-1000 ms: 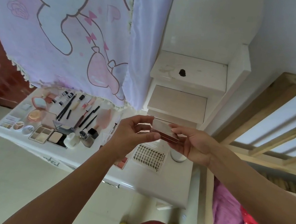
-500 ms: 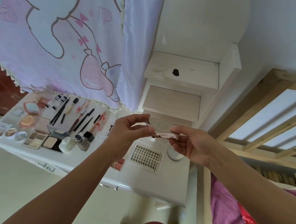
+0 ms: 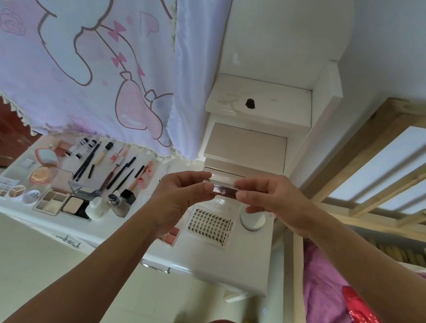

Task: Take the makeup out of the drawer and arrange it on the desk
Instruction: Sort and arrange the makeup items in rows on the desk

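A small clear-lidded makeup case (image 3: 225,191) with a dark red edge is held flat in the air above the white desk (image 3: 218,266). My left hand (image 3: 181,198) pinches its left end and my right hand (image 3: 272,202) pinches its right end. Below them lie a lash tray (image 3: 209,225) and a pink blush palette (image 3: 170,235), partly hidden by my left wrist. On the desk's left part sit several palettes (image 3: 52,201), compacts (image 3: 45,157), brushes and pencils (image 3: 121,172) and small bottles (image 3: 121,201) in rows.
A white round jar (image 3: 253,220) stands at the desk's right side. A cartoon curtain (image 3: 85,45) hangs over the desk's back. White shelves (image 3: 259,104) rise behind. A wooden bed frame (image 3: 372,163) and pink bedding (image 3: 329,303) lie to the right. Drawer handles (image 3: 67,239) show on the desk's front.
The case has tilted from showing its top face to lying edge-on between both hands. The view has shifted slightly; the hands stay above the lash tray.
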